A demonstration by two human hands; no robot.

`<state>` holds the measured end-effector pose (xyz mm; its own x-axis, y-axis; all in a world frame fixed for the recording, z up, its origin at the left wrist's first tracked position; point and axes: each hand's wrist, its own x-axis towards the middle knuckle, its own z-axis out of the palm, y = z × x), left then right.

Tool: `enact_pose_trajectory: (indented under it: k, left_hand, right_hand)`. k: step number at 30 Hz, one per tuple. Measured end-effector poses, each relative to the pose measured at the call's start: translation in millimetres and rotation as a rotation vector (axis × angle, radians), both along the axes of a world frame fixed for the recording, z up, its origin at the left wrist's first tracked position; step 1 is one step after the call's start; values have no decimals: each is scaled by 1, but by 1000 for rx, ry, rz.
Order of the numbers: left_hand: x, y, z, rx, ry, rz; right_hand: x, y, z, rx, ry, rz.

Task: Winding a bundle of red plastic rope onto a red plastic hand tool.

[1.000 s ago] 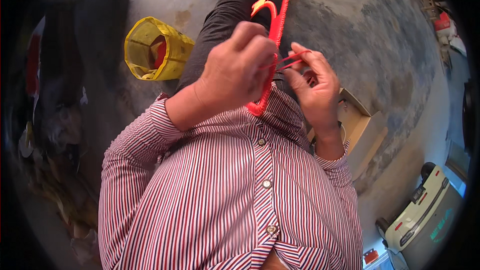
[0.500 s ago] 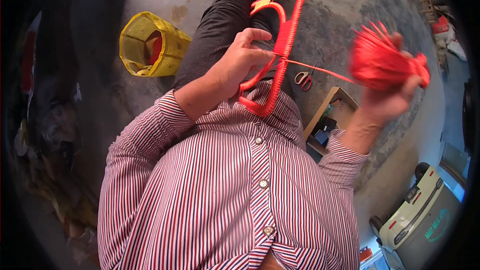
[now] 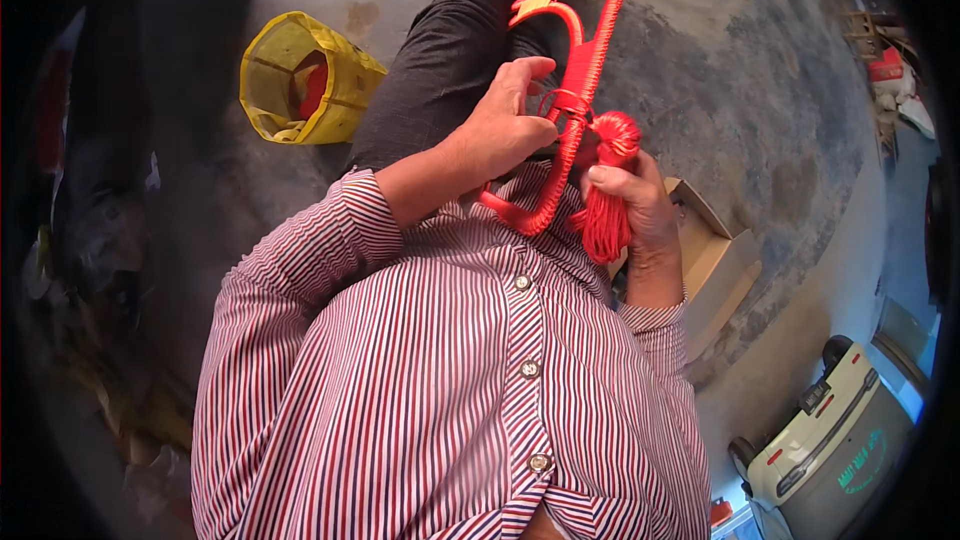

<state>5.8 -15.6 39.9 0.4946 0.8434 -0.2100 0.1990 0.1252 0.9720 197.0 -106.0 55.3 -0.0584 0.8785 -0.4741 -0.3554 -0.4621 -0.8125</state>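
Note:
A frame [image 3: 600, 40] wrapped in red cord, with a curved inner piece and a small yellow patch near its top, stands over my lap. My left hand [image 3: 500, 125] is at its left side, thumb and forefinger bent around a thin loop of red cord at the middle of the frame; its other fingers are partly hidden. Just right of the frame, my right hand [image 3: 645, 202] grips a hank of red cord [image 3: 606, 225], its rounded, bound end up and its loose strands hanging down. The hank's upper end is close against the frame.
A yellow bin [image 3: 355, 90] with something red inside stands on the concrete floor left of my leg [image 3: 420, 70]. An open cardboard box [image 3: 725, 265] lies beyond my right wrist. Farther right are a beige and grey wheeled case [image 3: 830, 440] and clutter along the wall.
My right hand has brought the hank from far right in to the frame, and the stretched cord between them has gone slack. A loop now shows by my left hand. The scissors are covered.

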Motion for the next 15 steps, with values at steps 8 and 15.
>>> enact_pose_trajectory:
  k: [8,15]
  left_hand:
    - [0,6,-4,-626,-461,-54]
    - [8,2,-6,-637,-463,-1]
  right_hand:
    - [98,17,55,444,173,-549]
    - [105,-32,67,535,-29,-597]
